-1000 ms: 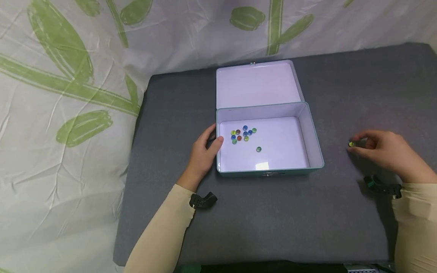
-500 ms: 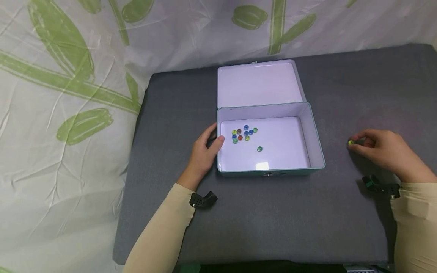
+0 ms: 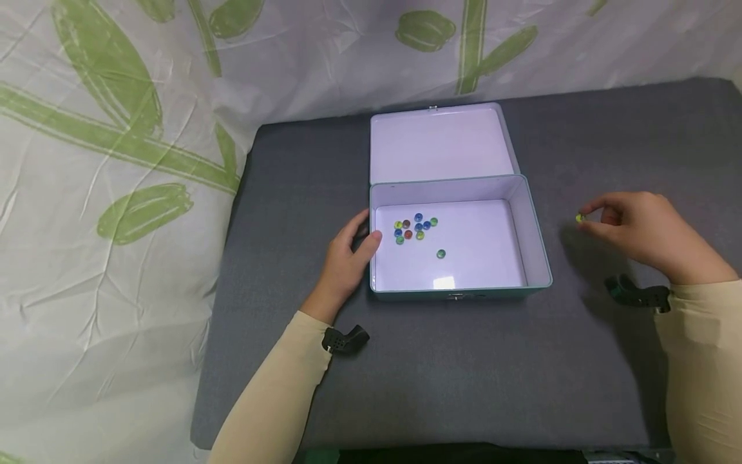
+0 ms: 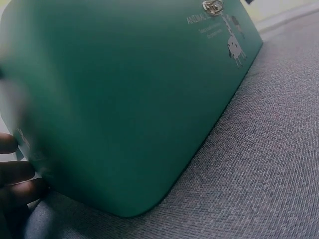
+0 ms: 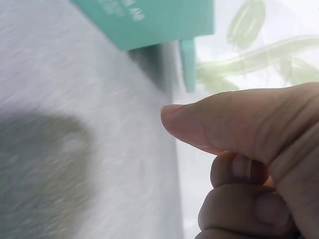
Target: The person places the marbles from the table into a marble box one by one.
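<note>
Between the thumb and a finger of my right hand (image 3: 643, 232), a small yellow-green marble (image 3: 580, 218) is pinched above the table, right of the box. The right wrist view shows the thumb (image 5: 214, 119) and curled fingers, but the marble is hidden there. My left hand (image 3: 342, 261) holds the left wall of the tin box (image 3: 530, 229), thumb at the rim and fingers (image 4: 17, 172) against the outside. The box is green outside and white inside, with its lid (image 3: 440, 145) laid back. Several blue, green, yellow and red marbles (image 3: 418, 227) lie on its floor, mostly grouped at the left; one green marble (image 3: 441, 254) lies apart.
A dark grey cloth (image 3: 464, 374) covers the table. Behind and to the left hangs a pale sheet (image 3: 324, 58) with green leaf patterns. Each wrist bears a black camera strap (image 3: 346, 340). A metal clasp (image 3: 456, 296) sits on the box's front.
My right hand has lifted from the table with the yellow-green marble and moved up and left toward the box. The left hand stays at the box wall.
</note>
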`<state>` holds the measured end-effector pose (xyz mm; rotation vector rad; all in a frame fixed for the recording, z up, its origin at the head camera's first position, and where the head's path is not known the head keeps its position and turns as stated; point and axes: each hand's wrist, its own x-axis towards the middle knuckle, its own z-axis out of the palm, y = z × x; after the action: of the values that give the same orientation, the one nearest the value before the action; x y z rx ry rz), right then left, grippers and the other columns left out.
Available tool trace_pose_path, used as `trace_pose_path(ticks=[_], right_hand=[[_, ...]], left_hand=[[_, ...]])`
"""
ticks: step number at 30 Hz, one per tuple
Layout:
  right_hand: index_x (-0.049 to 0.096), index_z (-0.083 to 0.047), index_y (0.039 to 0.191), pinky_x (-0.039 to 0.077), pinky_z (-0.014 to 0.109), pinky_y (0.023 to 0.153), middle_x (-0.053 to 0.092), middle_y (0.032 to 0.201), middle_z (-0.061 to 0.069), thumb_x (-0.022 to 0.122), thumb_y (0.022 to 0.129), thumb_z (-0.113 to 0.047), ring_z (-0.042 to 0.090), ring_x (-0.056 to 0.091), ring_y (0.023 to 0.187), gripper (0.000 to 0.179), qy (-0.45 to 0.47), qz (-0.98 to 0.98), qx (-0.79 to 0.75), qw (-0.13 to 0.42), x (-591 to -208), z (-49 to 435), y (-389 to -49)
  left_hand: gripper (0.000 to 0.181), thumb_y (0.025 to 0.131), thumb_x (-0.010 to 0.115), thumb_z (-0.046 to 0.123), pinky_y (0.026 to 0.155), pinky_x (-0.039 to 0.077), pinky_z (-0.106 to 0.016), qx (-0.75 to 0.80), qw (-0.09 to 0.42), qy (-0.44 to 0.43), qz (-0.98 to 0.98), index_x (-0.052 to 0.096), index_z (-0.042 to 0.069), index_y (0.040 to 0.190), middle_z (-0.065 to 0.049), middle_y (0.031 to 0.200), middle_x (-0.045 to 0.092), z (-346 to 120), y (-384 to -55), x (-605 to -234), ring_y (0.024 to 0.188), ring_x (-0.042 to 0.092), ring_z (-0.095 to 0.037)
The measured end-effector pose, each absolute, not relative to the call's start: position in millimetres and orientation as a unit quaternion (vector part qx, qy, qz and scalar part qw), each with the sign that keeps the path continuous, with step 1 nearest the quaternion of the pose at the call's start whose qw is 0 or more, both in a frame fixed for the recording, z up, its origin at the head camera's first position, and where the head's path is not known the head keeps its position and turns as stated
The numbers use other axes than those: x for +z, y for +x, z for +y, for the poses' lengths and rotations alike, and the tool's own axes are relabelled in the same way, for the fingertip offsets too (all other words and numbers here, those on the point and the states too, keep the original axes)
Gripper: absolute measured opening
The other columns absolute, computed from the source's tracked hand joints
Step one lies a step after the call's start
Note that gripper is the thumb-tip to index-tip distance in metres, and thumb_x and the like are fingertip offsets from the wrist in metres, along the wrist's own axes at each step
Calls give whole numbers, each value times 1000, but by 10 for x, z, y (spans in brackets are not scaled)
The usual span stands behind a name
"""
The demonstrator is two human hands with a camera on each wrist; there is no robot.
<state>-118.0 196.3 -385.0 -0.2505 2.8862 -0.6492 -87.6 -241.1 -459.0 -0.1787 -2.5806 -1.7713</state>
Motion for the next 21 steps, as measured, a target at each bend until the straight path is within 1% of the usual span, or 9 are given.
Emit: trace_pose_path(ticks=[8,15,21], right_hand=[[71,-8,104,34,29,51,57,70,3,68,92,-28,14,41,52,24,-125,968,-210,50,-3657,1777,-1285],[71,-9,106,33,29,51,55,71,4,67,93,-34,14,39,52,28,-135,963,-224,58,-3530,1598,-1369],[70,-9,107,32,29,52,50,69,4,66,94,-32,13,35,51,27,-165,956,-234,66,-3468,1366,-1450]], left_hand=[[64,94,53,46,111,30,-44,-561,2,-58,-826,44,12,147,-12,141,51,-2407,-873,-4587,130,45,-20],[65,94,54,48,111,31,-42,-560,-4,-52,-827,44,13,147,-10,142,51,-2398,-878,-4591,130,46,-18],[64,94,54,46,111,32,-43,-564,-2,-50,-824,44,13,147,-12,142,50,-2405,-876,-4573,129,47,-20]])
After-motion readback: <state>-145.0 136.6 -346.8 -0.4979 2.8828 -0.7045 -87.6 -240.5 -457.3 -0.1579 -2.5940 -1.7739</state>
